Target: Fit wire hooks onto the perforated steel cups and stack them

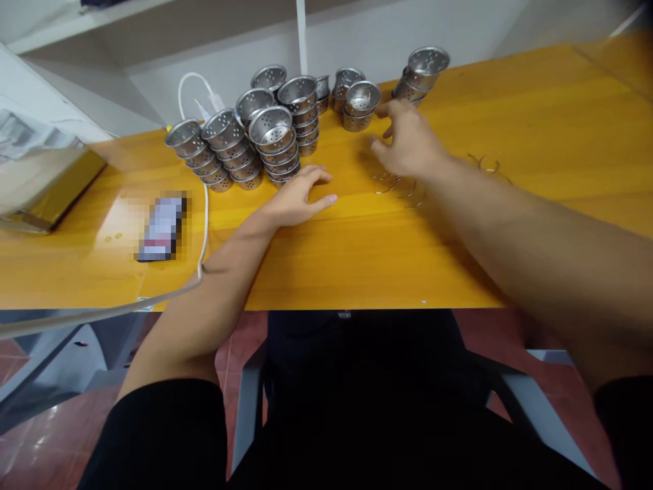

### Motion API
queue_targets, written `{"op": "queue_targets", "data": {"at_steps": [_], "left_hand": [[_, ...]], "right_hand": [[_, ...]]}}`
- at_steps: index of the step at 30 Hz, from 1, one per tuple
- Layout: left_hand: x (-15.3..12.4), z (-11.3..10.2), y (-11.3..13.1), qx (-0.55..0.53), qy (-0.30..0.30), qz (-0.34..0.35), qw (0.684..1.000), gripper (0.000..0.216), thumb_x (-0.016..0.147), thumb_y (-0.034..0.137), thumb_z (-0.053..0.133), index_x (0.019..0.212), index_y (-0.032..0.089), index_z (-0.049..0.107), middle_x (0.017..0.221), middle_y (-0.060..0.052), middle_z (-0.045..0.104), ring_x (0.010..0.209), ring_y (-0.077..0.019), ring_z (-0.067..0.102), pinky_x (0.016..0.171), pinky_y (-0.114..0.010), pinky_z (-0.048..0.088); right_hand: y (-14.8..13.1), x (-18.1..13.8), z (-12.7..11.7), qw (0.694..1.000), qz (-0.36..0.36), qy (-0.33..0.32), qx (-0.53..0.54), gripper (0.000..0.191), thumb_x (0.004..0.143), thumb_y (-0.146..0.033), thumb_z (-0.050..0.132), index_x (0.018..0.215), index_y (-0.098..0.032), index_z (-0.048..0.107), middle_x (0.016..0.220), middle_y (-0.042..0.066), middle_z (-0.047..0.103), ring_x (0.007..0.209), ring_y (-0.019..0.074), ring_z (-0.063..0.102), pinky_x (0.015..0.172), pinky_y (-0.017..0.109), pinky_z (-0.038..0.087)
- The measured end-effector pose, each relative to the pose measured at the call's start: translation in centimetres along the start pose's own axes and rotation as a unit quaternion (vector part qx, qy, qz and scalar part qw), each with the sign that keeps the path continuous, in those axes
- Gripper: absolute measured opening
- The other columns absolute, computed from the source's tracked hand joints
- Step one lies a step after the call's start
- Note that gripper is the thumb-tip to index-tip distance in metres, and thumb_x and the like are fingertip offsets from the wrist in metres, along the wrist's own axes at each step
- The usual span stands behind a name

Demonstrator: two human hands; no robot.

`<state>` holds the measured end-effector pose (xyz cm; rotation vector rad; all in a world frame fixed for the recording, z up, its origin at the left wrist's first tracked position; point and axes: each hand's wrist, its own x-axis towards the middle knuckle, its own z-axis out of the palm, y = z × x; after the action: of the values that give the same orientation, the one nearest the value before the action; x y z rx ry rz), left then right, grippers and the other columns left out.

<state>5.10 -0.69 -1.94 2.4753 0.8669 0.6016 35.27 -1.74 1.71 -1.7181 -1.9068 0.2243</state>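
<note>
My left hand (300, 196) rests by the table surface, thumb and fingers apart, just in front of a tall stack of perforated metal cups (275, 139). Nothing shows in it. My right hand (407, 139) reaches over the table with thumb and fingers apart, its fingertips beside a short stack of metal cups (362, 102); whether they touch it I cannot tell. Behind this hand leans another stack of perforated cups (427, 68). Thin curved metal wires (388, 182) lie below the right hand, and more wire pieces (487, 165) lie to its right.
More cup stacks (224, 139) stand at the back left. A phone (162, 228), blurred out, lies on the wooden table (357, 265). A white cable (205, 224) crosses the left side, near a cardboard box (56, 184). A wall (377, 34) closes off the back.
</note>
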Motion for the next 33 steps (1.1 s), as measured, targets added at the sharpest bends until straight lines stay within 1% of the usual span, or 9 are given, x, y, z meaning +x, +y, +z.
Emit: {"op": "queue_targets", "data": {"at_steps": [6,11,17,21,23,25,28,31,33], "left_hand": [[-0.1,-0.2,0.2,0.013,-0.014,-0.022,1.000,0.053,0.109,0.035,0.083,0.157,0.013,0.076,0.176,-0.025,0.071,0.167,-0.0396,0.073,0.153,-0.058,0.055],[-0.3,-0.4,0.2,0.015,-0.016,-0.040,0.999,0.056,0.110,0.037,0.084,0.159,0.013,0.075,0.178,-0.025,0.070,0.170,-0.0416,0.070,0.155,-0.061,0.052],[-0.4,-0.1,-0.5,-0.020,0.001,-0.028,0.999,0.055,0.108,0.043,0.084,0.157,0.019,0.075,0.177,-0.020,0.073,0.169,-0.0387,0.071,0.156,-0.059,0.051],[0.4,1.4,-3.0,-0.104,0.021,-0.036,0.994,0.098,0.105,0.053,0.086,0.184,0.013,0.043,0.196,-0.028,0.049,0.186,-0.0442,0.053,0.160,-0.062,0.042],[1.0,2.3,-4.4,-0.134,0.015,-0.021,0.991,0.118,0.101,0.062,0.091,0.190,0.017,0.027,0.206,-0.028,0.030,0.192,-0.0477,0.042,0.160,-0.065,0.039],[1.5,2.7,-5.1,-0.154,0.023,0.014,0.988,0.128,0.098,0.072,0.092,0.191,0.021,0.020,0.208,-0.028,0.021,0.196,-0.0493,0.035,0.161,-0.067,0.035],[1.6,2.5,-4.5,-0.172,0.025,0.060,0.983,0.131,0.093,0.088,0.095,0.185,0.020,0.033,0.199,-0.030,0.041,0.190,-0.0500,0.046,0.158,-0.067,0.039],[1.3,1.7,-3.1,-0.178,0.013,0.073,0.981,0.123,0.085,0.096,0.099,0.171,0.021,0.054,0.176,-0.025,0.069,0.170,-0.0483,0.069,0.149,-0.064,0.052],[1.2,1.4,-2.5,-0.184,0.020,0.077,0.980,0.117,0.083,0.098,0.100,0.163,0.022,0.061,0.166,-0.021,0.077,0.160,-0.0454,0.077,0.143,-0.061,0.058]], "right_hand": [[-0.1,4.3,-0.6,0.998,-0.010,-0.025,-0.051,0.061,0.123,-0.008,0.070,0.183,-0.003,0.056,0.187,0.028,0.057,0.173,0.0360,0.054,0.151,0.048,0.038],[0.1,6.0,0.0,0.995,0.000,-0.058,-0.087,0.066,0.120,-0.006,0.074,0.183,0.001,0.058,0.182,0.035,0.062,0.165,0.0444,0.064,0.143,0.058,0.046],[0.6,4.8,-0.1,0.990,-0.031,-0.065,-0.117,0.040,0.120,-0.012,0.072,0.157,-0.007,0.085,0.171,0.031,0.072,0.150,0.0424,0.070,0.131,0.053,0.053],[1.2,2.7,-0.3,0.987,-0.093,-0.088,-0.094,0.021,0.113,-0.022,0.084,0.132,-0.019,0.092,0.138,0.018,0.089,0.118,0.0334,0.076,0.108,0.042,0.057],[1.1,1.0,-0.1,0.980,-0.164,-0.107,-0.040,0.012,0.109,-0.028,0.086,0.119,-0.021,0.090,0.121,0.014,0.089,0.102,0.0308,0.074,0.095,0.040,0.055],[0.4,-1.1,0.2,0.962,-0.242,-0.121,0.042,0.013,0.109,-0.038,0.085,0.112,-0.026,0.088,0.113,0.010,0.086,0.095,0.0310,0.072,0.089,0.041,0.053],[-1.2,-4.1,0.9,0.946,-0.273,-0.125,0.124,0.021,0.110,-0.047,0.086,0.110,-0.026,0.086,0.117,0.011,0.083,0.100,0.0341,0.075,0.094,0.045,0.055],[-2.4,-5.8,1.1,0.939,-0.283,-0.119,0.157,0.018,0.110,-0.043,0.084,0.113,-0.026,0.086,0.124,0.012,0.081,0.106,0.0357,0.076,0.099,0.048,0.057],[-2.7,-6.2,1.0,0.934,-0.291,-0.124,0.164,0.017,0.110,-0.042,0.083,0.116,-0.026,0.086,0.130,0.013,0.078,0.108,0.0348,0.076,0.099,0.048,0.059]]}}
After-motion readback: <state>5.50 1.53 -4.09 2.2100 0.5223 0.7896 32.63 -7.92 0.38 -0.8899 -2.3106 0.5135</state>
